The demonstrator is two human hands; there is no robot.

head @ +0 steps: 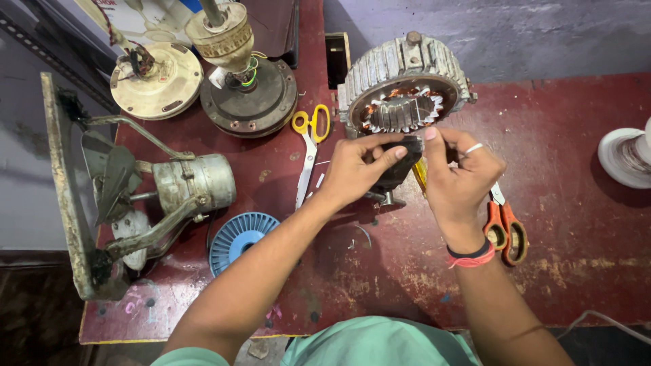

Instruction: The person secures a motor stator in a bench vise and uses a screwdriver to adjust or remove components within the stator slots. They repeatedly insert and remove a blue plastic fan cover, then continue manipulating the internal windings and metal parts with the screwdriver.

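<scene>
Both hands pinch a small dark part at the near rim of a ribbed motor stator on the red tabletop.

The motor stator [405, 81] stands at the far middle of the tabletop [576, 257], its round opening and copper windings facing up and toward the viewer, so its axis runs near-to-far, tilted upward. The dark part [400, 166] sits just near of it, hidden too much by fingers to tell its long axis. The left hand [356, 169] is closed on the part, thumb laid across; the right hand [461, 179] pinches it from the right with thumb and forefinger. Yellow-handled scissors [308, 152] lie left of the hands, orange-handled scissors [505, 227] partly under the right wrist. A blue fan wheel [237, 237], an old fan motor on a bracket [186, 186] and two round motor housings [247, 95] crowd the left side.
</scene>
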